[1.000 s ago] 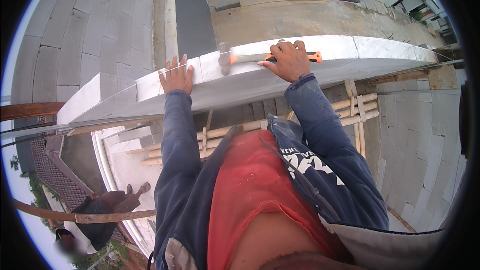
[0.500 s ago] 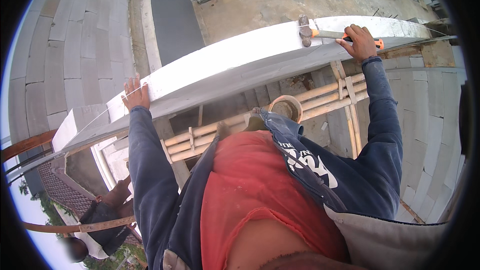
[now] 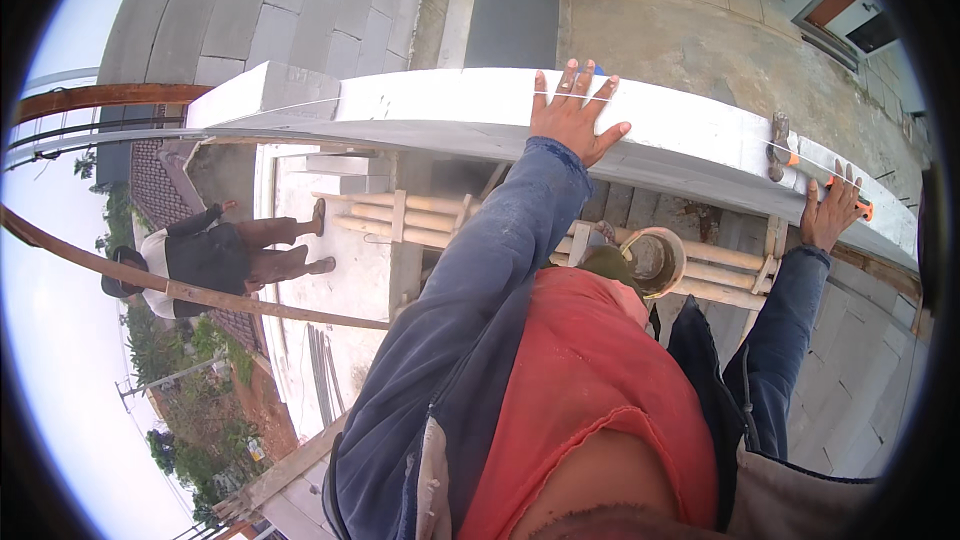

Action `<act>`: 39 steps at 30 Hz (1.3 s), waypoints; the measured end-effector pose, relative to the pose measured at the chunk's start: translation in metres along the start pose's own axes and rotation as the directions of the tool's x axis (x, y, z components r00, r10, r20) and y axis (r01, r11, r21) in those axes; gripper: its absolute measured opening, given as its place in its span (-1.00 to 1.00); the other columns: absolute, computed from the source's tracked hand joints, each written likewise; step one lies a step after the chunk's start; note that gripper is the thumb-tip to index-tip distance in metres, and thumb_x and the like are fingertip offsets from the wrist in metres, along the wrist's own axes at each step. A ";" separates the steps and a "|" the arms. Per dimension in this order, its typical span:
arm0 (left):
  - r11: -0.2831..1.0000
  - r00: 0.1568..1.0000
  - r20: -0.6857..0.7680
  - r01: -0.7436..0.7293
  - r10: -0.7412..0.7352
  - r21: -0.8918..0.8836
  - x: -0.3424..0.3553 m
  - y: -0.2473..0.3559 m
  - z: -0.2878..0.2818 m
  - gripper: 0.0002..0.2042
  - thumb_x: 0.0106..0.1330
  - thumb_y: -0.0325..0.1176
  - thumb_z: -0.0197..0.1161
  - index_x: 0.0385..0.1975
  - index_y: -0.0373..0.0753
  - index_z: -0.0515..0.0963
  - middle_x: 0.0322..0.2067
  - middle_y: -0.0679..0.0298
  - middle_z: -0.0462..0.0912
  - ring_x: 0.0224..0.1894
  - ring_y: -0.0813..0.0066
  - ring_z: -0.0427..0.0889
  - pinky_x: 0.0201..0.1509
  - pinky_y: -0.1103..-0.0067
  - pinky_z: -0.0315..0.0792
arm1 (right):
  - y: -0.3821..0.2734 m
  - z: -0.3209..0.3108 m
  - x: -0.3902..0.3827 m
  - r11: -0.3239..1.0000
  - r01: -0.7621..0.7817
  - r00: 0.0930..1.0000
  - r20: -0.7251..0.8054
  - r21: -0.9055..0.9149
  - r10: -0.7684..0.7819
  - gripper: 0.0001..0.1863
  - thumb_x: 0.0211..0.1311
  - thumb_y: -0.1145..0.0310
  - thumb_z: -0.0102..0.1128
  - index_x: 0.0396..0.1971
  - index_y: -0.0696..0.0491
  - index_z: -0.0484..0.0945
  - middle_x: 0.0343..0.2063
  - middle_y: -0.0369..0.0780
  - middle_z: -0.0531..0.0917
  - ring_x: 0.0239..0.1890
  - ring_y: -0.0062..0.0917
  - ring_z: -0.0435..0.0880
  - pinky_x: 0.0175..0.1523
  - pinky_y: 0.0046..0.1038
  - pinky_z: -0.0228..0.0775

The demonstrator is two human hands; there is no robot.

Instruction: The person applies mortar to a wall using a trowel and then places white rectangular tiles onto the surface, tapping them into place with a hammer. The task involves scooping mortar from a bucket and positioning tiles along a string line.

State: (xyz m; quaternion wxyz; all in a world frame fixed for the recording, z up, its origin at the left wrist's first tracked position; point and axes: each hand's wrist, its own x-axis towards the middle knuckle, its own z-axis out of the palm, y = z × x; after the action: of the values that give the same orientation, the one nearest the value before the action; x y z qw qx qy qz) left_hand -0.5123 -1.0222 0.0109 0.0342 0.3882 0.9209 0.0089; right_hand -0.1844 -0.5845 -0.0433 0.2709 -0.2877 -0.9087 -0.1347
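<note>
A long row of white blocks (image 3: 440, 97) forms a wall top in front of me, with a thin white string stretched along it. My left hand (image 3: 575, 122) lies flat on the blocks near the middle, fingers spread, the string crossing the fingers. A bit of something blue shows just behind its fingertips. Farther right, my right hand (image 3: 830, 210) rests on the wall with its fingers stretched out. Under that hand lies a hammer (image 3: 779, 148), its metal head to the left and its orange-and-black grip showing to the right. The palm hides the middle of the handle.
Below the wall, a bucket (image 3: 655, 262) with grey contents stands by bamboo poles (image 3: 430, 220). At the left another person (image 3: 215, 252) stands on a white ledge. A curved wooden pole (image 3: 190, 290) and cables cross the left side. Beyond the wall is a concrete floor (image 3: 680, 40).
My view has swung left. The left hand has moved right along the wall, nearer the right hand. The right hand has loosened from the hammer handle and lies spread over it.
</note>
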 end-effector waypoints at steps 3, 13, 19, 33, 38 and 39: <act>0.988 0.985 -0.083 0.152 -0.149 0.034 -0.023 -0.063 0.007 -0.25 0.53 0.47 -0.22 0.64 0.32 0.17 0.67 0.19 0.08 0.73 0.18 -0.09 0.75 -0.03 -0.32 | -0.006 -0.002 -0.002 1.000 -0.027 0.999 0.030 0.002 0.027 -0.28 0.62 -0.21 -0.07 0.63 -0.25 0.20 0.64 -0.28 0.19 0.71 -0.17 -0.03 0.60 0.44 -0.37; -0.015 0.105 0.182 0.829 -0.978 -0.559 -0.147 -0.246 0.089 -0.09 0.54 0.37 -0.12 0.61 -0.30 0.07 0.52 -0.19 0.24 0.50 -0.15 0.28 0.54 0.06 0.18 | -0.021 -0.008 -0.002 0.987 -0.132 0.991 0.028 0.095 0.130 -0.22 0.59 -0.26 -0.03 0.65 -0.21 0.17 0.65 -0.11 0.11 0.70 -0.01 -0.06 0.58 0.49 -0.35; 0.285 0.510 0.763 0.859 -0.397 -0.426 -0.237 -0.190 0.253 -0.54 0.53 -0.10 0.18 0.28 -0.25 0.58 0.09 0.04 0.74 0.04 0.19 0.76 0.17 0.38 0.58 | -0.118 -0.044 -0.074 0.787 -0.422 0.852 -0.102 0.450 0.514 -0.25 0.35 0.17 0.47 0.42 0.10 0.35 0.48 0.08 0.26 0.55 0.12 0.20 0.58 0.30 -0.01; 0.871 0.558 0.789 0.220 0.256 -0.439 -0.076 0.051 0.382 -0.61 0.58 -0.15 0.28 0.19 -0.34 0.64 -0.06 0.19 0.77 -0.06 0.42 0.75 0.16 0.52 0.59 | -0.323 0.112 -0.500 -0.419 -0.861 -0.454 0.808 -0.289 0.375 -0.60 0.27 0.12 0.43 -0.06 0.10 0.72 -0.06 0.00 0.78 0.15 -0.16 0.72 0.20 -0.21 0.57; 0.889 0.405 0.856 0.182 0.321 -0.420 -0.090 0.057 0.422 -0.59 0.60 -0.17 0.26 0.26 -0.33 0.60 0.00 0.19 0.75 0.01 0.46 0.72 0.20 0.52 0.57 | -0.410 0.257 -0.678 -0.937 -0.291 -0.854 0.494 -0.192 0.164 -0.53 0.38 0.10 0.43 0.11 0.09 0.58 -0.01 -0.07 0.68 -0.01 -0.20 0.72 0.04 -0.10 0.58; 0.901 0.388 0.859 0.139 0.333 -0.412 -0.092 0.046 0.430 -0.59 0.61 -0.17 0.26 0.26 -0.33 0.60 0.01 0.19 0.75 0.02 0.46 0.72 0.20 0.52 0.57 | -0.398 0.261 -0.662 -0.982 -0.162 -0.850 0.520 -0.099 0.088 -0.54 0.42 0.12 0.39 0.14 0.08 0.55 0.00 -0.08 0.64 -0.02 -0.22 0.69 0.03 -0.07 0.57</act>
State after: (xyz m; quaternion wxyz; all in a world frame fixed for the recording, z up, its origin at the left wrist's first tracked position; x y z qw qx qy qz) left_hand -0.3849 -1.0602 -0.4106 0.6167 0.3657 0.6971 -0.0066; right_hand -0.0741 -1.0952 -0.6690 0.1603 -0.8274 0.1622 0.5132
